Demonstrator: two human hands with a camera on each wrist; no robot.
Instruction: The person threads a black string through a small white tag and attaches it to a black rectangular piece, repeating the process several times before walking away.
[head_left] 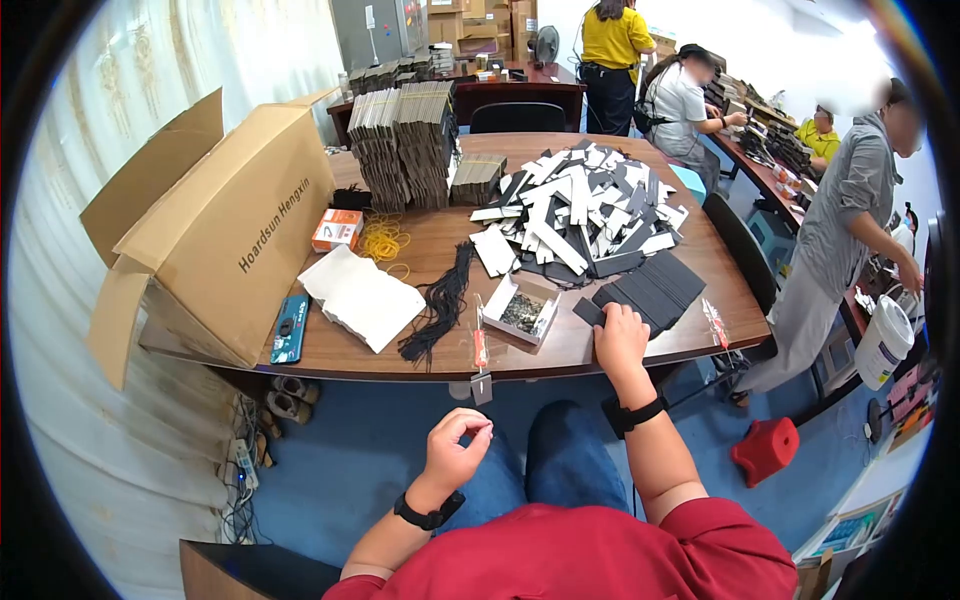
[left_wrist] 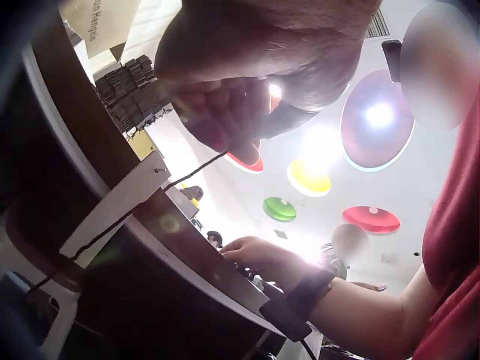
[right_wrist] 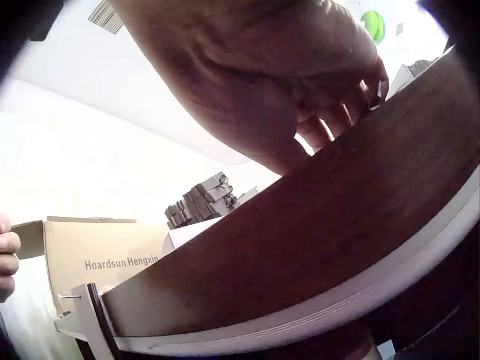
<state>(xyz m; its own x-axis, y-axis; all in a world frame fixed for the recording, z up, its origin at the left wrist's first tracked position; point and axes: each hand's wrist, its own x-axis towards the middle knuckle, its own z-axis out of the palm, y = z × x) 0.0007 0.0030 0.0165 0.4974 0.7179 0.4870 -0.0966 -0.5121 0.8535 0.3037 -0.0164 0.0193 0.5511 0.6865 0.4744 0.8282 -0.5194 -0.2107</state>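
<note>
My left hand [head_left: 458, 447] is raised over my lap, its thumb and fingertips pinching a thin black cord [left_wrist: 196, 171]. The cord slants down past a pale flat strip [left_wrist: 112, 214] with a small metal pin at the table edge. In the head view this strip [head_left: 482, 388] hangs below a red-orange piece fixed under clear tape. At the table's near side, my right hand [head_left: 622, 340] has its fingers bent over a black card [head_left: 588, 312] at the left end of a fanned row of black cards [head_left: 660, 290]. Its fingertips are partly hidden from above.
A large heap of black and white cards [head_left: 590, 215] lies behind the fan. Left of it are a small white box [head_left: 520, 310], black cords [head_left: 440, 300], yellow rubber bands [head_left: 383, 238], stacked bundles [head_left: 400, 140] and a carton [head_left: 230, 230]. Several people work beyond; one person [head_left: 840, 220] stands right.
</note>
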